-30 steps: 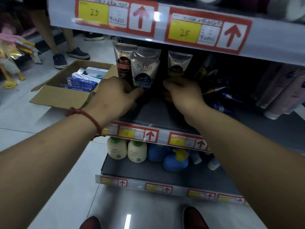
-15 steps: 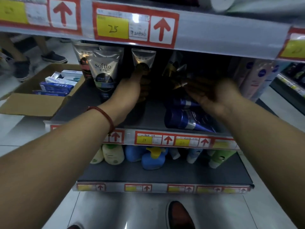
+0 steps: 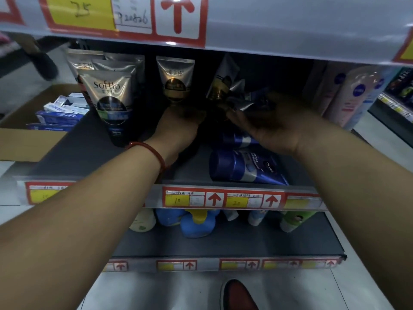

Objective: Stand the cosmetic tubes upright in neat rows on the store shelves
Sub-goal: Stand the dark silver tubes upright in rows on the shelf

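Our left hand (image 3: 178, 128) grips the base of an upright silver-and-gold tube (image 3: 175, 79); our right hand (image 3: 274, 124) reaches among toppled tubes behind a lying blue tube (image 3: 243, 167).

Two bare forearms without sleeves, thin red cord bracelet (image 3: 149, 151) around the left wrist, left hand (image 3: 178, 128) and right hand (image 3: 279, 128) ungloved, dark red shoe (image 3: 238, 295) near the bottom
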